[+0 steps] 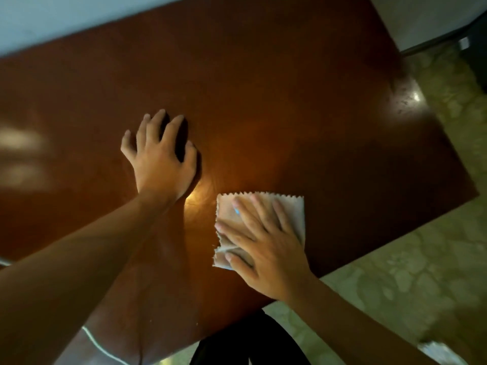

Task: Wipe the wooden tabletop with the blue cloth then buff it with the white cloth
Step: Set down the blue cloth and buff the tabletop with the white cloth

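Note:
The glossy reddish-brown wooden tabletop (276, 96) fills most of the view. A folded white cloth (292, 209) with zigzag-cut edges lies flat on it near the front right edge. My right hand (263, 241) presses down on this cloth with its fingers spread flat. My left hand (160, 156) rests flat on the bare wood to the left, fingers apart, holding nothing. A tiny blue speck shows on the cloth between my right fingers. No blue cloth is in view.
The table's right and front edges drop to a pale patterned floor (421, 272). A light wall (79, 17) runs behind the table. A thin white cord (100, 346) lies at the front left. Dark clothing (245, 343) shows below the table's front edge.

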Demonstrator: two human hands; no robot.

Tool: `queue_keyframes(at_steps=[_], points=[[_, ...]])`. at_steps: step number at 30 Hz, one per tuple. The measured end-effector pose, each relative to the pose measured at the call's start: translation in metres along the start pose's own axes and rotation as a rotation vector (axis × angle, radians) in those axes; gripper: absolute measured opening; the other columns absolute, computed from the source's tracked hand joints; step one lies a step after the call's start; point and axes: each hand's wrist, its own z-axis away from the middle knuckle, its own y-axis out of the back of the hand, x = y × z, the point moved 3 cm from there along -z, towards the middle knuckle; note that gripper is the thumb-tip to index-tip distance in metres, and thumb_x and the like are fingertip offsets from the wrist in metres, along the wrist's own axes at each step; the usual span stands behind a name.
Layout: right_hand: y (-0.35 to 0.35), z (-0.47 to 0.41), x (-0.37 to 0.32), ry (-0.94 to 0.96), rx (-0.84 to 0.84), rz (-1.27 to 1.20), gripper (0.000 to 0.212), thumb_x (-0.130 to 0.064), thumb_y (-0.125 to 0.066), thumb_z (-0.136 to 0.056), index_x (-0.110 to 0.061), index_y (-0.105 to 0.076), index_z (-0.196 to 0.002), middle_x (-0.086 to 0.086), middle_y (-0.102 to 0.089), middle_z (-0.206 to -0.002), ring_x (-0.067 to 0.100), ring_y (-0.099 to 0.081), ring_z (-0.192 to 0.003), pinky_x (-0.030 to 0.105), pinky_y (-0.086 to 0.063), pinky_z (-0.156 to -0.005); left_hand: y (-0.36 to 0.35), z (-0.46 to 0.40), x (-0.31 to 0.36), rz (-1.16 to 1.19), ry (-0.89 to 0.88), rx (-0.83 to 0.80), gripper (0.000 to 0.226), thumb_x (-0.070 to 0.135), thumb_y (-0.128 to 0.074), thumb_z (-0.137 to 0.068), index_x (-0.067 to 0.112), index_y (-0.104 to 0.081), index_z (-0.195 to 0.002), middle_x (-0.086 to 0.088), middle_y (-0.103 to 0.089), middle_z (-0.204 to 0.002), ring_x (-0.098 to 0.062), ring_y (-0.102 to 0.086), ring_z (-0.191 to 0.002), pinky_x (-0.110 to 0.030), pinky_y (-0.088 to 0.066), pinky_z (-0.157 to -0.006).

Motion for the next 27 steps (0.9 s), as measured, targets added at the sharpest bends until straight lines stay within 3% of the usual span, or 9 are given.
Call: queue_keyframes(at_steps=[4,8,11,14,16,19,23,27], points=[[-0.009,0.013,-0.038,-0.125,0.053,-0.052,0.052,-0.056,-0.048,-0.1,-0.042,-0.047,-0.15,0.001,-0.024,-0.17,0.028,-0.008,-0.159,0.054,-0.009,-0.128,-0.008,0.027,0.027,-0.016,-0.13,-0.072,0.05,0.044,-0.042,-0.097,0.026,-0.052,-0.143,-0.006,-0.038,-0.158,-0.026,-0.021,-0.152,-0.055,-0.01,-0.119],[-0.015,0.016,-0.049,-0.081,0.059,-0.055,0.054,-0.057,-0.047,-0.1,-0.042,-0.044,-0.152,0.003,-0.026,-0.169,0.027,-0.008,-0.159,0.053,-0.008,-0.128,-0.016,0.048,0.06,-0.032,-0.23,-0.166,0.052,0.043,-0.041,-0.098,0.026,-0.048,-0.147,-0.007,-0.034,-0.161,-0.027,-0.017,-0.153,-0.053,-0.012,-0.119],[-0.009,0.024,-0.016,-0.099,0.057,-0.048,0.055,-0.063,-0.041,-0.101,-0.043,-0.041,-0.152,0.004,-0.029,-0.168,0.026,-0.011,-0.159,0.052,-0.006,-0.128,-0.024,0.054,0.078,-0.069,-0.263,-0.244,0.056,0.046,-0.031,-0.099,0.028,-0.04,-0.152,-0.005,-0.026,-0.165,-0.025,-0.01,-0.155,-0.052,-0.009,-0.12],[0.008,0.032,0.049,-0.278,0.083,0.001,0.057,-0.065,-0.039,-0.1,-0.043,-0.04,-0.153,0.002,-0.028,-0.168,0.028,-0.019,-0.157,0.053,-0.015,-0.126,-0.028,0.058,0.084,-0.085,-0.219,-0.229,0.056,0.045,-0.028,-0.102,0.027,-0.036,-0.154,-0.005,-0.023,-0.166,-0.025,-0.008,-0.155,-0.053,-0.009,-0.121],[0.019,0.034,0.084,-0.382,0.053,0.08,0.061,-0.065,-0.037,-0.099,-0.043,-0.029,-0.155,0.003,-0.026,-0.168,0.03,-0.021,-0.156,0.055,-0.018,-0.125,-0.03,0.06,0.087,-0.092,-0.221,-0.211,0.055,0.045,-0.028,-0.103,0.026,-0.034,-0.155,-0.006,-0.023,-0.166,-0.027,-0.007,-0.155,-0.054,-0.008,-0.12],[0.018,0.035,0.08,-0.457,0.086,0.083,0.06,-0.062,-0.037,-0.1,-0.042,-0.029,-0.155,0.005,-0.025,-0.169,0.032,-0.018,-0.157,0.056,-0.014,-0.126,-0.034,0.058,0.088,-0.137,-0.247,-0.189,0.055,0.046,-0.026,-0.104,0.029,-0.028,-0.157,-0.005,-0.019,-0.167,-0.029,-0.004,-0.156,-0.057,-0.004,-0.12],[-0.002,0.059,0.02,-0.281,0.089,0.016,0.057,-0.062,-0.036,-0.102,-0.044,-0.032,-0.156,0.001,-0.017,-0.171,0.029,-0.007,-0.159,0.051,-0.003,-0.128,-0.041,0.048,0.085,-0.179,-0.203,-0.196,0.059,0.051,-0.018,-0.103,0.034,-0.018,-0.159,-0.002,-0.013,-0.169,-0.028,0.001,-0.156,-0.06,-0.003,-0.12],[0.005,0.067,0.039,-0.101,0.031,0.034,0.06,-0.064,-0.041,-0.099,-0.046,-0.029,-0.156,0.001,-0.022,-0.17,0.029,-0.017,-0.158,0.052,-0.011,-0.126,-0.047,0.048,0.083,-0.214,-0.198,-0.186,0.059,0.054,-0.015,-0.103,0.035,-0.015,-0.159,0.0,-0.011,-0.169,-0.026,0.003,-0.156,-0.06,-0.002,-0.12]])
